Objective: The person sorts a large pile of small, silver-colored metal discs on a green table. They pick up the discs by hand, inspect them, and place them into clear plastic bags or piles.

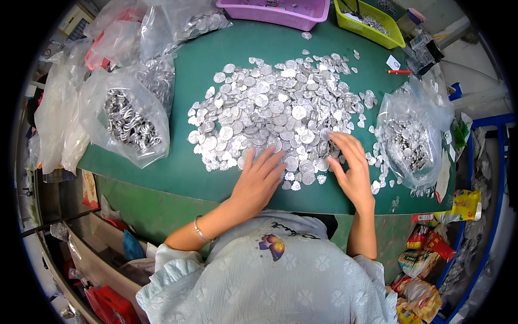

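Note:
A wide heap of silver coin-like metal pieces [270, 108], some round and some with scalloped edges, lies spread over the green tabletop [186, 65]. My left hand [258, 177] rests at the heap's near edge, fingers spread and pointing away from me, touching the pieces; I see nothing gripped in it. At the near right edge, my right hand [352, 166] is curved with thumb and fingers apart around the border of the heap. Its fingertips reach in among the pieces, and no piece shows clearly between them.
A clear plastic bag of silver rings [132, 121] stands at left, beside more plastic bags [65, 108]. Another bag of small metal parts [408, 140] sits at right. Purple [280, 16] and yellow-green baskets [372, 27] stand at the far edge. A red pen [399, 72] lies far right.

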Tool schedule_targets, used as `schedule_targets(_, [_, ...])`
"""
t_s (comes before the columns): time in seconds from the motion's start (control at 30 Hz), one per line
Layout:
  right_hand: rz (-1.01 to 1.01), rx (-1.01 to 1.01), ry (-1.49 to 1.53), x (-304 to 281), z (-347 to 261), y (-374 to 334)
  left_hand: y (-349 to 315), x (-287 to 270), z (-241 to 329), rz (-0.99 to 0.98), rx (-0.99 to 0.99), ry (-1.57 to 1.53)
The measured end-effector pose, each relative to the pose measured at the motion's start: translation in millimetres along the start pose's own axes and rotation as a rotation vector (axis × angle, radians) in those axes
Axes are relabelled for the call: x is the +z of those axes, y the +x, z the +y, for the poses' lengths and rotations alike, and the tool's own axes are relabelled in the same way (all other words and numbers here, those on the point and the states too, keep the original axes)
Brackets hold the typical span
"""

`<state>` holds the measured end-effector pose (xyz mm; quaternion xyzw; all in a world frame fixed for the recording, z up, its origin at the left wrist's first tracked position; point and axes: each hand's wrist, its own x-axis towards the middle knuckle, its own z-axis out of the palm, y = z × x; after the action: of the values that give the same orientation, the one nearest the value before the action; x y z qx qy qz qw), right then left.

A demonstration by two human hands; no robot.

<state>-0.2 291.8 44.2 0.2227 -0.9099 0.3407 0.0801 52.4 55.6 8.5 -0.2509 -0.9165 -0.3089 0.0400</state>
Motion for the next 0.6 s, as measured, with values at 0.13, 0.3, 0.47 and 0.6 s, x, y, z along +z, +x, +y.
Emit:
schedule_targets(0.13, [-0.016,-0.044,-0.04,6.4,-10.1,-4.9,16.6,17.2,7.5,0.03,0.022,0.047])
schedule_targets(0.3, [-0.026,-0.046,-0.062,23.2,-22.9,-25.2,9.7,24.7,0.5,0.114,0.065,0.05])
schedule_targets(0.47, [-0.052,0.013,-0.132,35.7,-25.1,-37.4,3.8,14.6,0.9,0.235,-0.053,0.017])
schedule_targets(0.6, [0.003,0.068,0.101,40.8,-17.1,-45.7,4.8,7.9,-2.7,0.313,-0.141,0.052])
